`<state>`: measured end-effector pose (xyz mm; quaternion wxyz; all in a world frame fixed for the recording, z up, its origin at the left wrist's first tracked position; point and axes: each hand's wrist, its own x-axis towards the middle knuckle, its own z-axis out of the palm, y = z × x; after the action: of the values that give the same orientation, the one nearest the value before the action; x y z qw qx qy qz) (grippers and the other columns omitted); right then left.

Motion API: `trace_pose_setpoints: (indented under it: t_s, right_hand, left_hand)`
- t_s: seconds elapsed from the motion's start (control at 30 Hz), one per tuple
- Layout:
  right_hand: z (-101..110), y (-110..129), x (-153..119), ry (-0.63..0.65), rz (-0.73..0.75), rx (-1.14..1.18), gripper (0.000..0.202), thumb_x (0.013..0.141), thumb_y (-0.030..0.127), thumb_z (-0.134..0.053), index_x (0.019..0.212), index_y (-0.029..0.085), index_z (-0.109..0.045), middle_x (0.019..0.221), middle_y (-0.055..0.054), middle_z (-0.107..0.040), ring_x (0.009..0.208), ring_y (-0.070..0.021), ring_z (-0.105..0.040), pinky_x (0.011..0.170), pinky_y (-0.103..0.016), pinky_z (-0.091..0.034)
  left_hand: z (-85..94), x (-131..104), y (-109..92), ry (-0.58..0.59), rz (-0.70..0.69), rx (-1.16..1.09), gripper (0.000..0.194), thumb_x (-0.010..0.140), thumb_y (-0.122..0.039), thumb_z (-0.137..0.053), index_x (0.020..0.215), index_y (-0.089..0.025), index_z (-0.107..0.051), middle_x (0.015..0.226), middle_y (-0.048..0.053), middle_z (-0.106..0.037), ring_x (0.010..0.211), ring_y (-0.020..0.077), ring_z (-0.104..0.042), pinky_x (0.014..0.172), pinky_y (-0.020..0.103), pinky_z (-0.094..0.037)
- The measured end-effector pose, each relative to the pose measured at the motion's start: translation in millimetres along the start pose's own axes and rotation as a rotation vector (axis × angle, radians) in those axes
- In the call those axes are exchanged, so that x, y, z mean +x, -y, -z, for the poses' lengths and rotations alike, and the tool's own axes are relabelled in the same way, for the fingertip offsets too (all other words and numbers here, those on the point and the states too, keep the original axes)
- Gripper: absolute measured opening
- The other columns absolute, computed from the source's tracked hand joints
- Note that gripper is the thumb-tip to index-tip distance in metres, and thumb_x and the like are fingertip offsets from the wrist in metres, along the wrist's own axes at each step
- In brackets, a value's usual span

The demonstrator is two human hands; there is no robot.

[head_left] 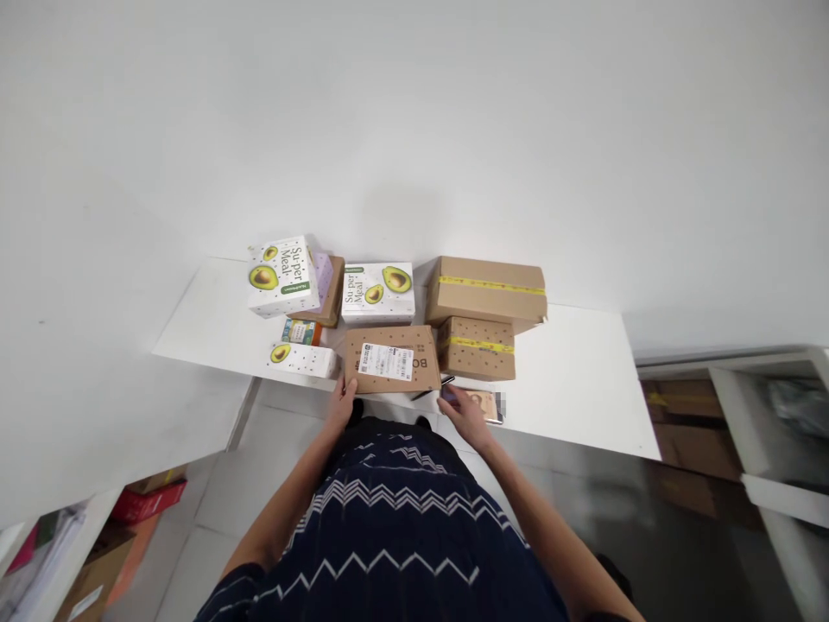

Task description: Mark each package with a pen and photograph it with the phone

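Observation:
A flat brown cardboard box point(424, 345) with a white shipping label point(387, 361) lies at the front edge of the table. My left hand point(342, 404) grips its lower left corner, thumb on top. By the opposite corner, my right hand point(465, 416) is low over the left end of a flat item with a portrait picture point(487, 404). Its thumb and fingers look slightly apart. A dark pen point(424, 395) slants between the box and that hand, its middle partly covered by the box corner.
Behind stand white avocado-print boxes point(379, 294) point(281, 276) and two yellow-taped cartons point(489, 294) point(479, 350). A small white box point(301, 359) and a colourful packet point(301, 332) sit left on the white table point(583, 371). Shelves point(725, 406) flank the right side.

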<state>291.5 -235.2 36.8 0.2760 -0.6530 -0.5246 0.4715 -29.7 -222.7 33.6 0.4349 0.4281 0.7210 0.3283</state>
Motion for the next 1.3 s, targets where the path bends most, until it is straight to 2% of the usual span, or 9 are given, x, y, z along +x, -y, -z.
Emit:
trace_pose_setpoints:
  t_s: [0.2,0.43,0.6,0.83,0.97,1.03,1.1,1.2,1.3]
  right_hand:
    - [-22.2,67.7,3.3,-0.070,-0.070,0.403,0.065,0.074,0.054,-0.074,0.129,0.023,-0.056,0.101,-0.005,-0.070,0.083,-0.0220,-0.064,0.088,-0.045,-0.054]
    - [37.9,129.3,-33.3,-0.282,0.116,0.394,0.060,0.084,0.054,-0.064,0.134,0.024,-0.051,0.116,-0.009,-0.066,0.089,-0.0204,-0.064,0.082,-0.039,-0.056]
    - [95.2,138.8,-15.6,-0.684,0.258,0.366,0.051,0.086,0.053,-0.061,0.127,0.023,-0.056,0.115,-0.007,-0.063,0.084,-0.0159,-0.064,0.075,-0.035,-0.056]
    - [157.4,124.9,40.8,-0.888,0.264,0.364,0.058,0.084,0.062,-0.060,0.122,0.018,-0.058,0.090,-0.002,-0.061,0.064,-0.0124,-0.062,0.061,-0.029,-0.051]
    - [160.5,118.2,57.5,-0.911,0.239,0.367,0.060,0.084,0.062,-0.059,0.128,0.022,-0.056,0.125,-0.009,-0.059,0.098,-0.0192,-0.068,0.084,-0.037,-0.054]
    - [146.8,116.4,56.9,-0.960,0.261,0.374,0.060,0.085,0.061,-0.059,0.133,0.024,-0.053,0.133,-0.010,-0.057,0.114,-0.0222,-0.063,0.094,-0.041,-0.051]
    - [121.2,115.1,53.2,-0.958,0.270,0.362,0.057,0.086,0.059,-0.058,0.129,0.022,-0.057,0.123,-0.009,-0.064,0.111,-0.0225,-0.064,0.095,-0.042,-0.051]
    - [65.8,114.4,54.7,-0.622,0.187,0.304,0.048,0.086,0.060,-0.056,0.110,0.019,-0.068,0.095,-0.007,-0.073,0.088,-0.0227,-0.069,0.088,-0.044,-0.054]
    - [8.7,117.8,78.9,-0.195,0.150,0.177,0.049,0.082,0.058,-0.060,0.112,0.020,-0.071,0.112,-0.011,-0.072,0.103,-0.0276,-0.067,0.099,-0.047,-0.050]
  left_hand:
    - [12.4,-24.1,-41.6,0.026,0.064,-0.119,0.051,0.094,-0.045,-0.048,0.140,-0.022,-0.050,0.139,0.009,-0.060,0.130,0.0255,-0.055,0.109,0.044,-0.045]
    - [34.8,-70.2,-129.1,0.043,-0.246,-0.248,0.061,0.095,-0.051,-0.049,0.149,-0.025,-0.038,0.151,0.008,-0.048,0.140,0.0241,-0.044,0.117,0.039,-0.038]
    - [-10.1,-34.0,-183.7,0.227,-0.401,-0.312,0.069,0.093,-0.059,-0.051,0.151,-0.026,-0.036,0.152,0.011,-0.043,0.138,0.0281,-0.046,0.115,0.043,-0.040]
    - [-95.5,25.9,-245.0,0.457,-0.529,-0.382,0.070,0.092,-0.062,-0.049,0.150,-0.023,-0.041,0.151,0.008,-0.049,0.146,0.0285,-0.035,0.122,0.045,-0.029]
    - [-102.8,39.9,-226.9,0.533,-0.452,-0.411,0.066,0.092,-0.056,-0.054,0.148,-0.023,-0.044,0.153,0.007,-0.046,0.146,0.0270,-0.036,0.121,0.041,-0.030]
    - [-90.5,50.0,-201.9,0.393,-0.374,-0.368,0.061,0.091,-0.050,-0.057,0.143,-0.019,-0.050,0.153,0.010,-0.046,0.144,0.0270,-0.039,0.120,0.040,-0.030]
    - [-69.3,63.7,-173.8,0.101,-0.322,-0.321,0.052,0.093,-0.043,-0.055,0.137,-0.015,-0.055,0.147,0.014,-0.052,0.141,0.0262,-0.043,0.120,0.039,-0.030]
    - [-32.7,88.1,-138.4,-0.268,-0.219,-0.232,0.051,0.091,-0.030,-0.056,0.140,-0.017,-0.050,0.153,0.013,-0.045,0.145,0.0232,-0.036,0.122,0.036,-0.024]
    - [-8.4,111.5,-118.5,-0.313,-0.058,-0.196,0.065,0.084,-0.020,-0.062,0.145,-0.013,-0.042,0.159,0.015,-0.035,0.150,0.0253,-0.025,0.124,0.036,-0.016]
